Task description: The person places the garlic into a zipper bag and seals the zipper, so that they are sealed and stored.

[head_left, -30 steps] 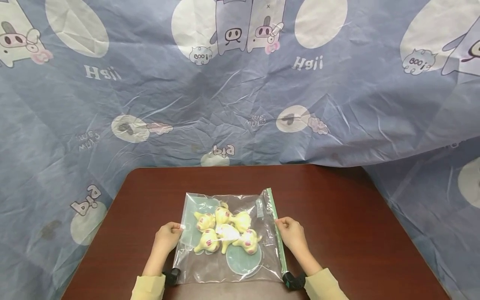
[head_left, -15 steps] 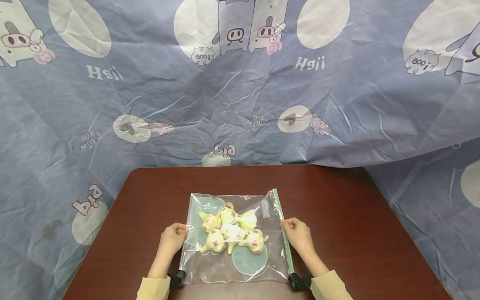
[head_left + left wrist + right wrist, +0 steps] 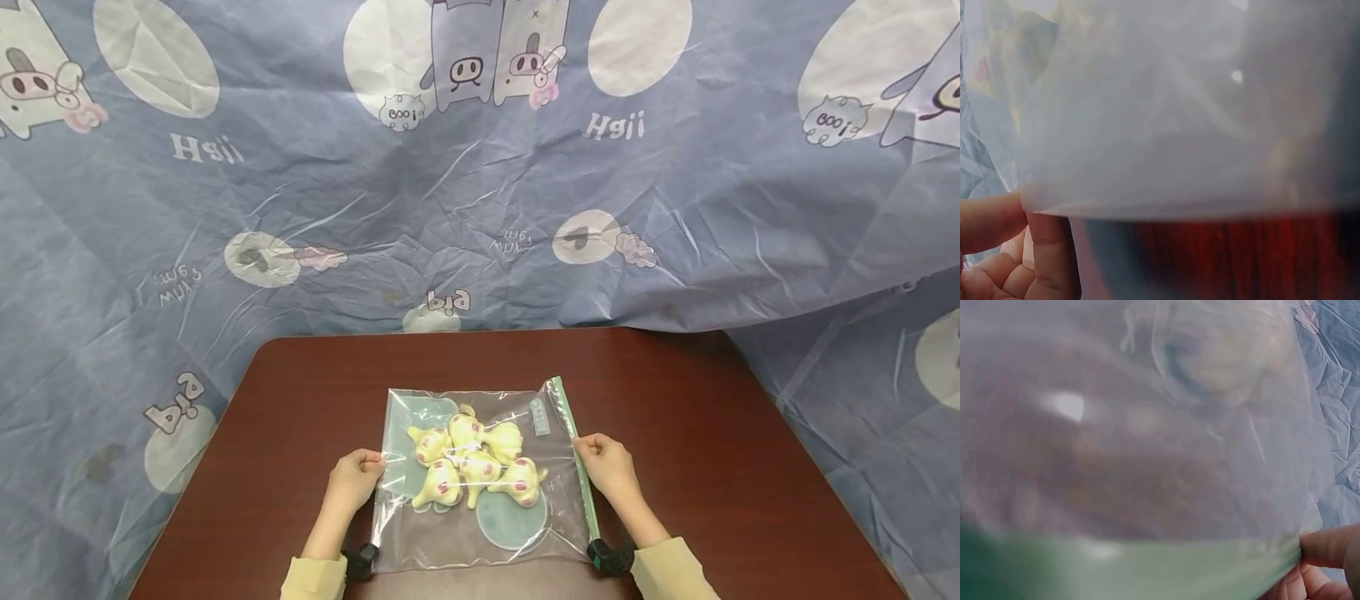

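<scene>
A clear plastic zip bag [image 3: 420, 533] with a green zip strip [image 3: 581, 467] along its right side is stretched between both hands. Inside lie several garlic bulbs [image 3: 440, 483], pale yellow with reddish marks, bunched around the middle. My left hand [image 3: 356, 479] pinches the bag's left edge; the left wrist view shows its thumb [image 3: 991, 219] and finger on the film. At the opposite side, my right hand [image 3: 606, 465] pinches the green strip between thumb and finger, as the right wrist view also shows. The bag film blurs most of both wrist views.
A dark reddish-brown table [image 3: 697, 433] lies beneath the bag, its far edge against a blue cartoon-print cloth [image 3: 480, 192] that hangs behind and at both sides. Black wrist cameras [image 3: 611, 557] sit close to the bag's near corners.
Both hands and the bag have shifted a little to the right together. Each hand keeps its pinch on its side, and the garlic bulbs stay bunched inside.
</scene>
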Demonstrator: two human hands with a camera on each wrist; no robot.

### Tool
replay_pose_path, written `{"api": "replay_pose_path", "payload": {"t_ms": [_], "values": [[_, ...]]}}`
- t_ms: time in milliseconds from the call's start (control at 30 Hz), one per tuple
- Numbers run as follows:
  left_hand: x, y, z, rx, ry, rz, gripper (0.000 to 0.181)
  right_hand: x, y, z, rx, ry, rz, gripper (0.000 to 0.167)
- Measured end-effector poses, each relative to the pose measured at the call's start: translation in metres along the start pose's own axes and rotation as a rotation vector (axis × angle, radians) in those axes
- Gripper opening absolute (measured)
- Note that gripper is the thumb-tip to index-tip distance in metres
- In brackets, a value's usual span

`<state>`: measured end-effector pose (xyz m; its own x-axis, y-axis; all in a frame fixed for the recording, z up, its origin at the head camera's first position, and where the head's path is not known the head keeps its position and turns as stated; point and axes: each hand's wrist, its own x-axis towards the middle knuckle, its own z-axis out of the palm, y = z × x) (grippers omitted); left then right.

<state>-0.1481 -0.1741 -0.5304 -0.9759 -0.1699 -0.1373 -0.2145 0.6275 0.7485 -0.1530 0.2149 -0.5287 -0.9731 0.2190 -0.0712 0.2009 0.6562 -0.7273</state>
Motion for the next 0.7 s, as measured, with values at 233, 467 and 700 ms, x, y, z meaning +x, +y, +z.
{"api": "replay_pose_path", "payload": {"t_ms": [233,467,700], "values": [[0.0000,0.0005,0.0000,-0.003,-0.008,-0.002,0.021,0.0017,0.0028,-0.0017,-0.012,-0.016,-0.007,0.030],[-0.0004,-0.0009,0.0001,-0.039,-0.071,0.012,0.024,0.0034,0.0037,-0.0046,-0.013,-0.034,0.034,0.029],[0.0046,-0.0025,-0.0059,-0.091,-0.101,0.005,0.027,0.0077,0.0015,-0.0072,0.019,-0.108,0.013,0.030]]}}
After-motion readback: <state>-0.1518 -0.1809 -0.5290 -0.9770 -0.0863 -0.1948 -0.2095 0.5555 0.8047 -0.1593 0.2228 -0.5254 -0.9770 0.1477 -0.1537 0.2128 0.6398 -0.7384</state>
